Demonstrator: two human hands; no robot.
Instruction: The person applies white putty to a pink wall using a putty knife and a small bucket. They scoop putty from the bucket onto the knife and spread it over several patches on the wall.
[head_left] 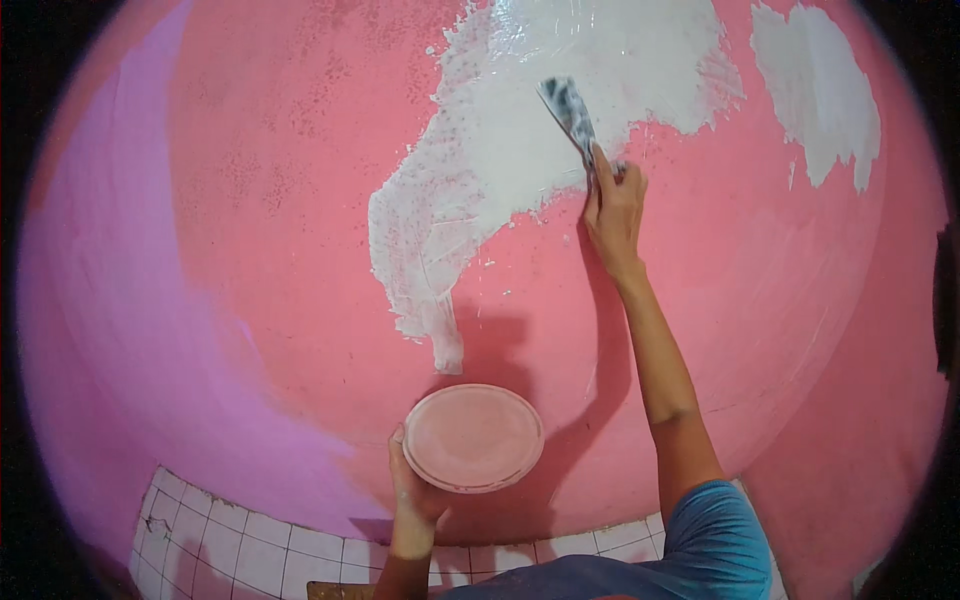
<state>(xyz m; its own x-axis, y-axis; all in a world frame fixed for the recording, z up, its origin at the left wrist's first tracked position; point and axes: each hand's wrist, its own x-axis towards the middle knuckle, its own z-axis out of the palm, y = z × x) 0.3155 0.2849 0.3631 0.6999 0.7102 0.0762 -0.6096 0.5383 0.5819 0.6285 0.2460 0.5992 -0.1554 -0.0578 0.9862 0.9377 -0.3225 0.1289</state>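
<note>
Putty knife (568,112) over white putty patch (500,150) on pink wall (290,260), contact unclear; right grip (615,212) clenched round its handle. Left grip (414,490) holds round lid (474,438) below patch. Smaller patch (822,95) upper right; white tiles (312,543) at bottom.

Shows a putty knife (579,130) at one o'clock, smeared whitish on its metal blade (563,101), tilted toward eleven o'clock. Lies over white filler (505,135), smooth at twelve o'clock, patchy toward ten; cannot tell whether touching. Also has a rimmed, round, pinkish disc (474,437) at six o'clock, broad face turned toward the viewer, appearing oval.
</note>
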